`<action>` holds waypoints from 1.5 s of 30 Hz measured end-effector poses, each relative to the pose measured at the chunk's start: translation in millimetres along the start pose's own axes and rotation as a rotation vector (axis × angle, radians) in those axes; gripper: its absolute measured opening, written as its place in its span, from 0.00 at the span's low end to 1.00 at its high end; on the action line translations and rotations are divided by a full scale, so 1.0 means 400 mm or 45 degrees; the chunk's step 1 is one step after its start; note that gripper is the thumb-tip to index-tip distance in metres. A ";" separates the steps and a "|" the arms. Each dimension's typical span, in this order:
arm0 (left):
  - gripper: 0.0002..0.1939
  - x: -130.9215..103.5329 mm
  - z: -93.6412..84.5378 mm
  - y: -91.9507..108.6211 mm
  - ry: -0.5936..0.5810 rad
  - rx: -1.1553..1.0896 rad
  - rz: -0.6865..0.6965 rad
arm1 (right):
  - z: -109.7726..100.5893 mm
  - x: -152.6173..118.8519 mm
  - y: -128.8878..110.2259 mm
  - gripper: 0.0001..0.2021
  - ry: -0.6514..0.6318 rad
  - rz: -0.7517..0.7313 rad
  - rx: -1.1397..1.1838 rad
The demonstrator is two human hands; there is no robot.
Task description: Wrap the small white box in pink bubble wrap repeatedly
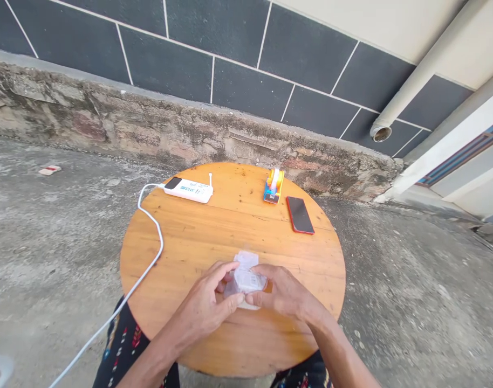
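Observation:
Near the front of the round wooden table point(214, 231), a small whitish, translucent package point(247, 280) sits between my two hands, with a flap standing out at its far side. My left hand point(210, 296) grips its left side, thumb at the near edge and fingers curled round. From the right, my right hand point(276, 291) holds it with thumb and fingers. The package is a little blurred, and its contents cannot be made out.
At the table's back left lies a white device point(189, 190) with a white cable point(159, 237) running off the left edge. A colourful tape dispenser point(274, 186) stands at the back right, beside a red-edged phone point(300, 215). Behind is a stone-based wall point(169, 129).

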State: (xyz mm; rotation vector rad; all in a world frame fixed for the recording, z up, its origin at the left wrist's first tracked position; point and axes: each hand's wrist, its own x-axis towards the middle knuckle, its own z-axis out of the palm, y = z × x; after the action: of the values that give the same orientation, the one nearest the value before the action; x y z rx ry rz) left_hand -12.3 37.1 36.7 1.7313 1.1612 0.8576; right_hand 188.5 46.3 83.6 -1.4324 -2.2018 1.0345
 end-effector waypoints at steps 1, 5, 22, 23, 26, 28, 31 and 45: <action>0.23 0.005 0.001 0.000 0.008 -0.001 -0.014 | -0.002 0.006 0.003 0.10 -0.006 0.001 -0.011; 0.18 0.030 0.001 0.001 0.018 -0.016 -0.088 | 0.005 0.021 0.027 0.16 0.075 0.012 -0.097; 0.10 0.019 0.003 0.029 0.040 0.421 -0.019 | 0.074 -0.036 0.040 0.13 0.410 -0.107 -0.172; 0.10 0.013 0.003 0.031 0.049 0.417 -0.017 | 0.076 -0.043 0.041 0.14 0.429 -0.115 -0.133; 0.10 0.006 0.005 0.031 0.068 0.385 -0.013 | 0.083 -0.063 0.044 0.15 0.511 -0.141 -0.018; 0.10 0.005 0.009 0.025 0.079 0.371 -0.005 | 0.090 -0.073 0.046 0.14 0.537 -0.168 0.023; 0.12 0.001 0.023 0.005 0.151 0.340 -0.003 | 0.107 -0.080 0.051 0.15 0.533 -0.191 0.032; 0.18 -0.024 0.084 -0.038 0.441 0.227 0.075 | 0.148 -0.075 0.071 0.17 0.556 -0.122 0.057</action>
State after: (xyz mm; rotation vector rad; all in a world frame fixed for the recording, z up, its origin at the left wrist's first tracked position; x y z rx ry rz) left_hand 8.5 21.7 9.0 1.8133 1.4562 1.1525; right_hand 184.5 2.7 26.2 -1.3644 -1.8968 0.6572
